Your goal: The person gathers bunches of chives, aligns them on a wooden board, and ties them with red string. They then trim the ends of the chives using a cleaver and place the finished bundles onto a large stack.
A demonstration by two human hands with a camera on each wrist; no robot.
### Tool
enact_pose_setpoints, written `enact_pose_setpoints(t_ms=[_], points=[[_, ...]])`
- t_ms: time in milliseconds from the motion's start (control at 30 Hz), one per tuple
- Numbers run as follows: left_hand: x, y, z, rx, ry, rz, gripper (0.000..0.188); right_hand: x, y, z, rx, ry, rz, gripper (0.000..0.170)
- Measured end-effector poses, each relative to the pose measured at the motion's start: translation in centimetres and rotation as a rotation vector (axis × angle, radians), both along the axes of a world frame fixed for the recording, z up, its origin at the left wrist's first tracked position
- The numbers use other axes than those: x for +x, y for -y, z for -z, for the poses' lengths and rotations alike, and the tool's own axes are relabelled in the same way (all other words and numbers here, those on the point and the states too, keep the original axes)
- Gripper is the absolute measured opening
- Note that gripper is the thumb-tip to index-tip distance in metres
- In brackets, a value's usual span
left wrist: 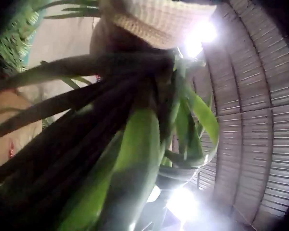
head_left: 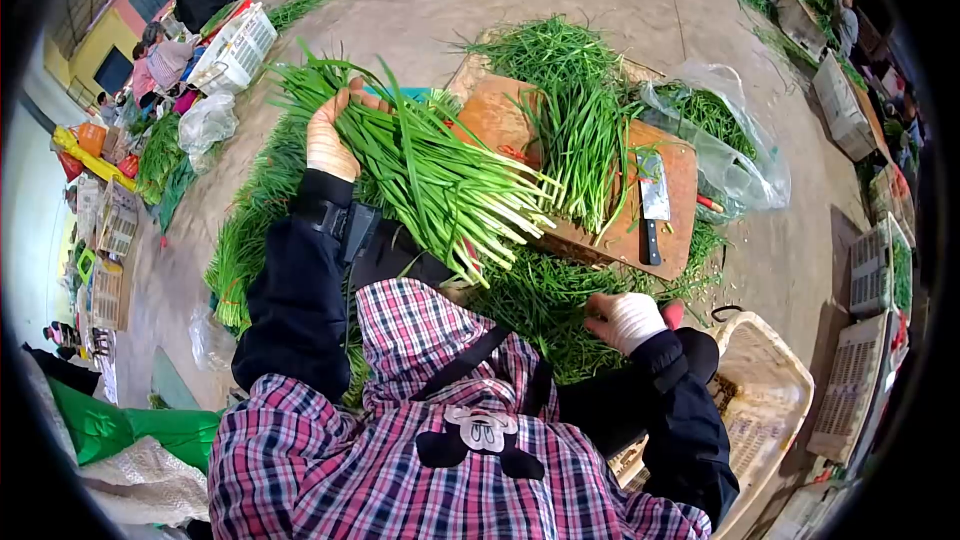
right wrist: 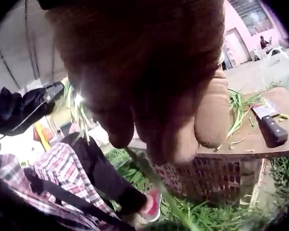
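My left hand [head_left: 335,130] grips a large bunch of garlic chives [head_left: 430,170] near the leafy end. Its pale stem ends fan out toward the lower right. In the left wrist view, broad green blades [left wrist: 139,144] hang close before the camera under the wrapped hand [left wrist: 135,24]. My right hand [head_left: 625,320], in a pale wrap, is low over loose green trimmings [head_left: 530,310], apart from the bunch. In the right wrist view its fingers [right wrist: 212,115] hang loosely bent, and a thin blurred green blade [right wrist: 168,202] shows just below the fingertips.
A cleaver [head_left: 653,205] lies on a wooden board [head_left: 675,240], beside another pile of chives [head_left: 580,130]. A clear plastic bag of greens [head_left: 740,140] sits behind it. An off-white plastic crate [head_left: 775,370] stands at the right. More chives [head_left: 255,220] lie along the left.
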State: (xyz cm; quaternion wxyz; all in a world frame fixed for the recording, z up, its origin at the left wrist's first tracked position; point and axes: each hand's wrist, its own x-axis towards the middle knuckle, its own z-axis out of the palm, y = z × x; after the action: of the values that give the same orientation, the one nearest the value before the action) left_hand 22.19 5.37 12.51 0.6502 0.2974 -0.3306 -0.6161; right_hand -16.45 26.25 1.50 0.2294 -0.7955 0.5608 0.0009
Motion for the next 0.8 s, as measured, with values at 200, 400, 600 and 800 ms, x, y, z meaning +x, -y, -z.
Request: enact_pose_setpoints(t_ms=[200,400,600,800], points=[[-1.1,-0.5,-0.1,-0.029,-0.039,0.037,0.04,4.7,2.2,-4.3,-0.456,0.499,0.353,0.036],[-1.8,-1.0,-0.5,-0.007,-0.071,0.092,0.034,7.4,4.6,-4.7,-0.352,0.886,0.416,0.028],[-0.8,0.0,0.5,-0.03,-0.059,0.11,0.024,5.8,2.8,-5.2,0.141,1.622,0.376,0.012],[-0.3,0.7,0.1,0.084,-0.282,-0.064,0.021,-0.2,-0.7,-2.7,0.269,1.264,0.496,0.017]])
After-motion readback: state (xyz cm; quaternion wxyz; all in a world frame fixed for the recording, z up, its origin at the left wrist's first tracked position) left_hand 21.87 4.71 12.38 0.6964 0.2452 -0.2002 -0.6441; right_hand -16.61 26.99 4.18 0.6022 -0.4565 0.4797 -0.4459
